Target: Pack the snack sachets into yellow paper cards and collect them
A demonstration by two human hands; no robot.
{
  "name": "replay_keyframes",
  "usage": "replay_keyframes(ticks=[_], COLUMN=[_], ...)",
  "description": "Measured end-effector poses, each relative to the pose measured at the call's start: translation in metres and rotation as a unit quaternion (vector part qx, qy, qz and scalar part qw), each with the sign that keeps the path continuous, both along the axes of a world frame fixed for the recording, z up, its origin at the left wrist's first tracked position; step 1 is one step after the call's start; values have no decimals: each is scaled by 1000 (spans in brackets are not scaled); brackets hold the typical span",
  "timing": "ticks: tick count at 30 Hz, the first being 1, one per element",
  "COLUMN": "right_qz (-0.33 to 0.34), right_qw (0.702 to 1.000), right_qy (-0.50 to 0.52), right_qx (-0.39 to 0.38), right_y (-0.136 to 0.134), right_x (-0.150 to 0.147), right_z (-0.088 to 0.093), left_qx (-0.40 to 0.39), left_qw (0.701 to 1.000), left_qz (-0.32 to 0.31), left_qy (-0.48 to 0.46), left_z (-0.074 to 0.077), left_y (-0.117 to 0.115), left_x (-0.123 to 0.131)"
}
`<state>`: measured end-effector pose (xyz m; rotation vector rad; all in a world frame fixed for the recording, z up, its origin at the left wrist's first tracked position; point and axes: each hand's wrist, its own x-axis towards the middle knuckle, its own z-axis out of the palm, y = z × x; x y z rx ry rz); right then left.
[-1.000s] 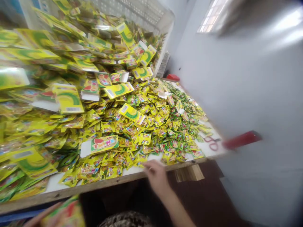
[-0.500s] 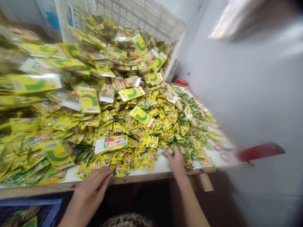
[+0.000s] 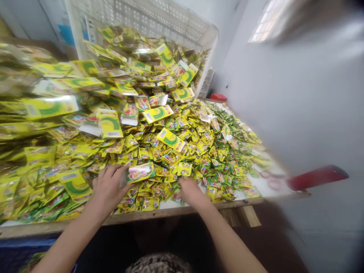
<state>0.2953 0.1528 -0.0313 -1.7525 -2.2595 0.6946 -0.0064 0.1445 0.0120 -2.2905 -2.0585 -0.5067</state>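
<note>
Left hand moved up, fingers now pinching flat carton. Right hand shifted left onto sachets just ahead; grip unclear.

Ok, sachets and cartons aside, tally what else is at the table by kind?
Hands: 2, left hand gripping a flat carton, right hand on sachets
White crate: 1
Red items: 2, bar, far object
Scissors: 1, blurred
Total: 6
</note>
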Motion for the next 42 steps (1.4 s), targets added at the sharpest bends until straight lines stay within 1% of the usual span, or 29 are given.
replay_keyframes(ticks=[3,5,7,8,10,11,12,14,17,19,21,22,23,25,27,29,31,32,33,35,37,38,42], right_qz=[-2,-26,-60,-72,-80,-79,-76,-81,-117,-125,-92,-66,-42,-21,-35,-63,-88,-91,-81,-22,40,50,3], right_qw=[1000,999,998,997,996,995,994,989,974,950,920,911,909,921,930,930,918,912,910,921,940,949,975], right_qy=[-16,-17,-8,1,31,52,74,119,180,267,353,371,367,314,277,271,291,302,305,275,209,174,64], right_qx=[7,15,21,20,15,14,16,30,70,101,142,167,192,230,240,241,253,262,269,275,266,258,212], right_y=[-11,-18,-21,-22,-24,-26,-27,-29,-32,-33,-34,-34,-35,-35,-36,-36,-36,-36,-36,-37,-38,-39,-40], right_x=[1,-1,-4,-5,-5,-4,-2,2,4,-3,-15,-21,-25,-30,-30,-29,-29,-30,-31,-34,-37,-38,-39], right_z=[0,-2,-6,-8,-11,-12,-11,-4,17,34,46,49,51,48,44,41,41,42,43,46,50,53,71], left_qx=[-20,-38,-87,-117,-165,-178,-183,-192,-204,-217,-225,-226,-224,-222,-222,-220,-214,-211,-209,-203,-194,-188,-171], left_qw=[999,996,979,959,900,873,857,846,836,816,793,783,776,766,758,754,751,750,750,749,752,755,770], left_qz=[-2,-19,-39,-46,-50,-50,-50,-50,-56,-72,-85,-87,-87,-87,-90,-88,-85,-85,-85,-87,-87,-86,-89], left_qy=[-43,-81,-181,-253,-401,-452,-479,-495,-507,-531,-560,-573,-583,-597,-607,-613,-618,-621,-622,-624,-623,-622,-608], left_z=[-2,-2,0,2,5,7,7,6,-3,-11,-19,-23,-26,-30,-32,-33,-35,-37,-38,-40,-43,-43,-44], left_y=[-6,-13,-21,-25,-33,-35,-37,-37,-31,-26,-21,-20,-20,-21,-24,-28,-32,-34,-36,-38,-39,-40,-42], left_x=[-10,-16,-18,-19,-16,-13,-9,3,31,53,74,82,88,94,94,91,89,89,89,90,91,92,95])
